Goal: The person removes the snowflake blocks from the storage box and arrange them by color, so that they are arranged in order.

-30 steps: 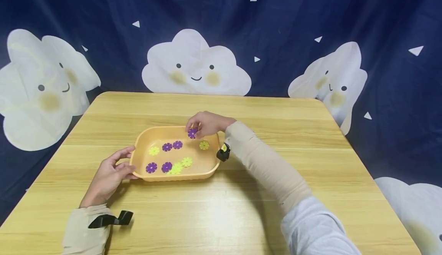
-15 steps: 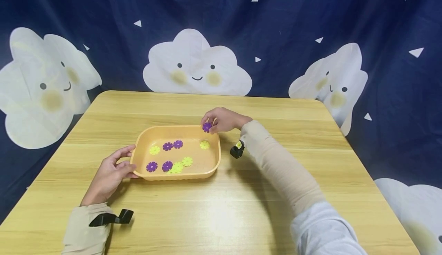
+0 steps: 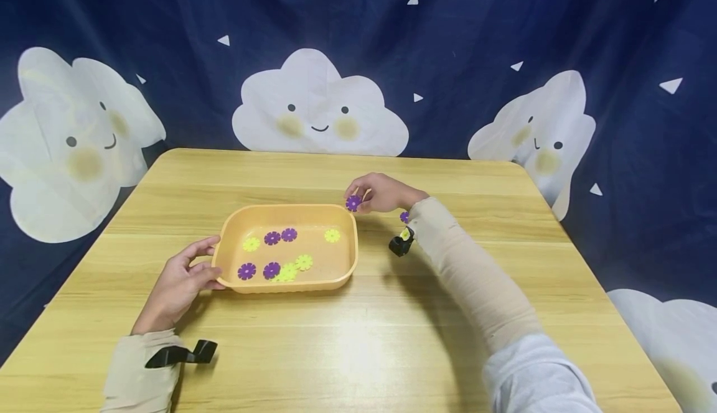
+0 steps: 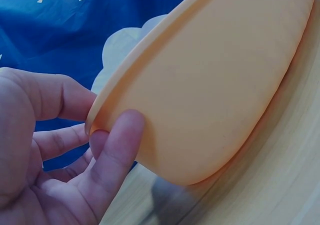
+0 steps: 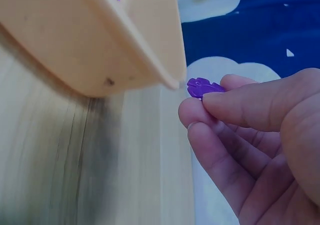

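Note:
My left hand [image 3: 176, 285] grips the left end of a shallow orange tray [image 3: 224, 257], its thumb and fingers on the rim in the left wrist view. Just outside the tray's far right corner, my right hand [image 3: 386, 193] pinches a purple flower-shaped plastic disc [image 3: 353, 203] between thumb and fingertips. The right wrist view shows that notched purple disc [image 5: 202, 87] near the tray edge. Inside the tray lie several purple discs [image 3: 246, 270] and several yellow discs [image 3: 332, 236], some overlapping near the front wall.
Another purple disc [image 3: 404, 216] lies on the wooden table [image 3: 358, 351] close to my right wrist, partly hidden by the sleeve. A dark blue curtain [image 3: 459, 27] with clouds hangs behind the table. Black straps [image 3: 182, 354] sit on the wrists.
My right hand has carried the purple disc rightward from above the tray to beyond its far right corner. A purple disc on the table has come into sight. The left hand stays put.

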`<state>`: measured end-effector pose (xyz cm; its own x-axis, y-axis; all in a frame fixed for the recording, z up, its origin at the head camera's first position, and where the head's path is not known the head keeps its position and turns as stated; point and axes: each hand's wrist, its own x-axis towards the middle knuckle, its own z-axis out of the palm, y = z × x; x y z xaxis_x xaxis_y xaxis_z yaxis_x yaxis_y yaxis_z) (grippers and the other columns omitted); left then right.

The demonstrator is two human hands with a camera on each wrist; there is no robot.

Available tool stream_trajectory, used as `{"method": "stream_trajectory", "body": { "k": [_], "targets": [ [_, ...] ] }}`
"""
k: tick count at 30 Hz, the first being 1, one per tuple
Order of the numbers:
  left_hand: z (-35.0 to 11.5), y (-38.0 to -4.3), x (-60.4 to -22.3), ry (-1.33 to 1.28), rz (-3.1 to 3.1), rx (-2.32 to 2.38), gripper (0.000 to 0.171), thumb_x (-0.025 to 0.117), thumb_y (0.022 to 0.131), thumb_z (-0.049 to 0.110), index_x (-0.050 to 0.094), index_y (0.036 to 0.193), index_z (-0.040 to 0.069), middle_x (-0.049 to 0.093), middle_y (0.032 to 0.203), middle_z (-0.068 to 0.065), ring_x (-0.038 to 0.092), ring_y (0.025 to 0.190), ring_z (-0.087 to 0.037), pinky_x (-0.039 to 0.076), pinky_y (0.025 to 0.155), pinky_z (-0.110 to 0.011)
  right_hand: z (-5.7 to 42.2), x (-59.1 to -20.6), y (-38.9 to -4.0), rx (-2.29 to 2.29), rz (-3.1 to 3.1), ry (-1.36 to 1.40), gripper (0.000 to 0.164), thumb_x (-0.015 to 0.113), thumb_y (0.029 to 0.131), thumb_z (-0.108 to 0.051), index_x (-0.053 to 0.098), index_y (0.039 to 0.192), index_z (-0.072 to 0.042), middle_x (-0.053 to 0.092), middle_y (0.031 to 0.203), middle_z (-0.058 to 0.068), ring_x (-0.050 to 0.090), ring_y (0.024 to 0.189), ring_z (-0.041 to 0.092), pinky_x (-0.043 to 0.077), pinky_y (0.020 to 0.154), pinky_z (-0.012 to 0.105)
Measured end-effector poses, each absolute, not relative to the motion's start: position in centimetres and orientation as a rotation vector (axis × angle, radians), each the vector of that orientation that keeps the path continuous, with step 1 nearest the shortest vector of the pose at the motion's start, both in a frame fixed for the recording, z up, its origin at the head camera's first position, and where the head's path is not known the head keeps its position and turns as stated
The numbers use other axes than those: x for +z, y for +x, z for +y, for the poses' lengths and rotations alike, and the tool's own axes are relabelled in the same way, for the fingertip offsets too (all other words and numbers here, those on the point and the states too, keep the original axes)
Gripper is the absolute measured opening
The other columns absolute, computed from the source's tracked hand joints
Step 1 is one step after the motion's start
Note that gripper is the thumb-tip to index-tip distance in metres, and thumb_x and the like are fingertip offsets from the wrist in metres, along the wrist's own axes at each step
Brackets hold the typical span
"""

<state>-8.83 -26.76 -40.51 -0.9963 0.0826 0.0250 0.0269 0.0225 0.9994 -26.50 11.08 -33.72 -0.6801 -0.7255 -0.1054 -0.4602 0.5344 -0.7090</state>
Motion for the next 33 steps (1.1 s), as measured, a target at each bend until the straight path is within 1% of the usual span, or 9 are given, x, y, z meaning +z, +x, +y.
{"method": "stream_trajectory", "body": {
  "k": [5, 9, 18, 24, 29, 33],
  "targets": [
    [-26.7, -8.8, -40.5, 0.120, 2.222, 2.164, 0.059, 0.055, 0.088, -0.016, 0.032, 0.141, -0.011, 0.030, 0.119, -0.018, 0.062, 0.079, -0.013, 0.062, 0.065, -0.030, 12.6, -34.2, -26.7, -0.958, 2.402, -0.937, 0.033, 0.067, 0.081, 0.008, 0.065, 0.114, 0.002, 0.068, 0.094, 0.007, 0.062, 0.093, 0.021, 0.054, 0.090, 0.029],
    [-26.8, -8.8, -40.5, 0.120, 2.221, 2.163, 0.058, 0.056, 0.088, -0.016, 0.033, 0.142, -0.010, 0.031, 0.119, -0.018, 0.062, 0.078, -0.013, 0.062, 0.065, -0.030, 13.6, -34.9, -26.9, -0.982, 2.404, -0.886, 0.033, 0.069, 0.081, 0.007, 0.065, 0.113, 0.001, 0.067, 0.094, 0.008, 0.062, 0.094, 0.022, 0.054, 0.091, 0.031],
    [-27.0, -8.6, -40.6, 0.132, 2.215, 2.173, 0.059, 0.056, 0.088, -0.016, 0.033, 0.142, -0.010, 0.032, 0.118, -0.018, 0.063, 0.079, -0.013, 0.062, 0.066, -0.031, 15.3, -35.6, -26.8, -1.020, 2.419, -0.834, 0.028, 0.072, 0.082, 0.004, 0.063, 0.108, -0.001, 0.067, 0.095, 0.011, 0.062, 0.097, 0.026, 0.053, 0.094, 0.037],
    [-27.0, -8.6, -40.7, 0.134, 2.194, 2.200, 0.057, 0.056, 0.087, -0.016, 0.036, 0.140, -0.009, 0.031, 0.118, -0.018, 0.063, 0.078, -0.013, 0.062, 0.065, -0.031, 16.4, -36.1, -26.7, -1.047, 2.423, -0.837, 0.030, 0.068, 0.083, 0.006, 0.063, 0.112, 0.005, 0.068, 0.095, 0.013, 0.062, 0.096, 0.028, 0.054, 0.093, 0.040],
    [-26.9, -8.7, -40.7, 0.135, 2.212, 2.174, 0.058, 0.055, 0.088, -0.015, 0.033, 0.142, -0.010, 0.032, 0.117, -0.018, 0.062, 0.078, -0.012, 0.062, 0.066, -0.031, 17.5, -36.5, -26.6, -1.075, 2.412, -0.750, 0.033, 0.067, 0.084, 0.007, 0.062, 0.116, 0.008, 0.067, 0.095, 0.014, 0.064, 0.092, 0.027, 0.056, 0.089, 0.038],
    [-26.8, -8.8, -40.6, 0.132, 2.228, 2.152, 0.058, 0.055, 0.089, -0.014, 0.032, 0.142, -0.011, 0.033, 0.118, -0.018, 0.062, 0.078, -0.013, 0.062, 0.067, -0.031, 18.3, -36.8, -26.4, -1.085, 2.413, -0.701, 0.032, 0.068, 0.083, 0.006, 0.062, 0.115, 0.006, 0.066, 0.096, 0.017, 0.065, 0.091, 0.029, 0.059, 0.081, 0.036]
  ]
}}
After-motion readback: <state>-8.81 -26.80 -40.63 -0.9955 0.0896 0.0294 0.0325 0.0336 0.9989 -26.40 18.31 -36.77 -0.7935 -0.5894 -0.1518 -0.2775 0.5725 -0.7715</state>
